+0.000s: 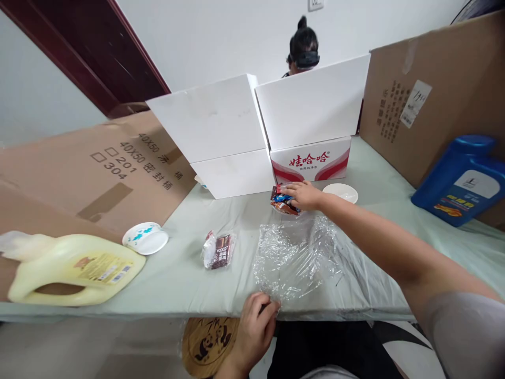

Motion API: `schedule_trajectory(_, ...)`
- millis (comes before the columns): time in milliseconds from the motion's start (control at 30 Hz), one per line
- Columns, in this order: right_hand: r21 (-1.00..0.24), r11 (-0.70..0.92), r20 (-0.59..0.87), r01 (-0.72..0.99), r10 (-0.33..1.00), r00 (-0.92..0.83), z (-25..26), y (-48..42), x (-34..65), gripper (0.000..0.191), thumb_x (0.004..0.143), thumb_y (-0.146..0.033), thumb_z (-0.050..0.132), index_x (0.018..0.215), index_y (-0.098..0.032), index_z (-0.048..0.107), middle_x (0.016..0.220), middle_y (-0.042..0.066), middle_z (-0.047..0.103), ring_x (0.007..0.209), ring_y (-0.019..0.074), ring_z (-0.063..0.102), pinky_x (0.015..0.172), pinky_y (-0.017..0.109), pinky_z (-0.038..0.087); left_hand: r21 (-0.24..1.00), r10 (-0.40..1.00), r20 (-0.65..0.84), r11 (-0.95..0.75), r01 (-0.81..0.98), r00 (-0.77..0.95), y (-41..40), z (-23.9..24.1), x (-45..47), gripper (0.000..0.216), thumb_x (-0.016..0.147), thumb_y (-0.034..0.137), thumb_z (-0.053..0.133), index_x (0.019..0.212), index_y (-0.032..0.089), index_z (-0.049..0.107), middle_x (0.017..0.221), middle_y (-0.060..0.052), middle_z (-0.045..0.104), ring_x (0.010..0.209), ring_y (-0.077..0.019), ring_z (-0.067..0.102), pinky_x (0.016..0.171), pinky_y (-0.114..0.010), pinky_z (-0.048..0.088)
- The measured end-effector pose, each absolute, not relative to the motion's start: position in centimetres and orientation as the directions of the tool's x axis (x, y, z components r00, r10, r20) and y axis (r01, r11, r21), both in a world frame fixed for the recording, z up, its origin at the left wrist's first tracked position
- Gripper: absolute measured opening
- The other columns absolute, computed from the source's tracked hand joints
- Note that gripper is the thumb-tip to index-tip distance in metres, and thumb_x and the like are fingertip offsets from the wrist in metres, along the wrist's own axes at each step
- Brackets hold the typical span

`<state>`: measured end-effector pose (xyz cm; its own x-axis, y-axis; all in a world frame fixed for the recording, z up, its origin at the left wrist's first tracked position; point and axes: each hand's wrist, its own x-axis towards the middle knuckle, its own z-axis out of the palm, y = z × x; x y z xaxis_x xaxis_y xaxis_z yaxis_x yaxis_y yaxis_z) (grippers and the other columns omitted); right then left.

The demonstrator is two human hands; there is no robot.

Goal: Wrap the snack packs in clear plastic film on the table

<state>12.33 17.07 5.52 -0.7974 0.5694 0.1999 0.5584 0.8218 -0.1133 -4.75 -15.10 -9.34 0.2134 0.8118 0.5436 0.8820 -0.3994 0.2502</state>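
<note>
My right hand (303,195) reaches to the far side of the table. Its fingers are stretched over a heap of small wrapped snack packets (284,202) in blue, red and brown and touch them. The packets sit in a pale bowl (282,212), mostly hidden beneath them. A crinkled sheet of clear plastic film (294,258) lies spread between my hands. At the table's near edge, the curled fingers of my left hand (257,318) pinch the film's near left corner. Left of the film lies a clear-wrapped pack (219,251) with a brown cocoa label.
White boxes (229,131) and a red-white carton (311,160) wall off the back. A white lid (341,193) lies right, near a blue jug (461,179). A paper bowl (145,238) and yellow detergent bottle (79,268) are left. A person (303,45) is behind the boxes.
</note>
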Motion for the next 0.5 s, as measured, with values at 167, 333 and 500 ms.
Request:
schedule_trajectory(167, -0.275, 0.893, 0.422, 0.357, 0.446, -0.789, 4.0, 12.1, 15.8, 0.041, 0.093, -0.037, 0.047, 0.126, -0.017, 0.06, 0.13, 0.014, 0.059, 0.125, 0.0287, 0.047, 0.105, 0.048, 0.033, 0.24, 0.811, 0.535, -0.415, 0.878, 0.237, -14.8, -9.3, -4.9, 0.024, 0.087, 0.008, 0.05, 0.104, 0.02, 0.063, 0.094, -0.008, 0.056, 0.093, -0.0212, 0.056, 0.083, -0.039, 0.052)
schedule_trajectory(333, -0.541, 0.821, 0.023, 0.182, 0.231, -0.973, 0.4, 4.2, 22.1, 0.059, 0.075, -0.055, 0.07, 0.122, -0.019, 0.062, 0.133, 0.013, 0.058, 0.124, 0.0285, 0.051, 0.103, 0.045, 0.04, 0.278, 0.813, 0.534, -0.428, 0.86, 0.233, -14.7, -8.3, -5.1, 0.023, 0.089, 0.011, 0.048, 0.103, 0.02, 0.064, 0.095, -0.007, 0.059, 0.094, -0.0205, 0.059, 0.086, -0.04, 0.053)
schedule_trajectory(500, -0.588, 0.755, 0.03, 0.29, 0.378, -0.925, -2.0, -0.1, 26.8, 0.022, 0.076, -0.022, 0.07, 0.098, -0.02, 0.067, 0.136, 0.01, 0.056, 0.135, 0.0273, 0.04, 0.108, 0.048, 0.037, 0.313, 0.805, 0.539, -0.463, 0.829, 0.247, -14.5, -7.0, -5.2, 0.023, 0.09, 0.009, 0.047, 0.104, 0.019, 0.062, 0.1, -0.006, 0.067, 0.102, -0.0205, 0.062, 0.091, -0.039, 0.052)
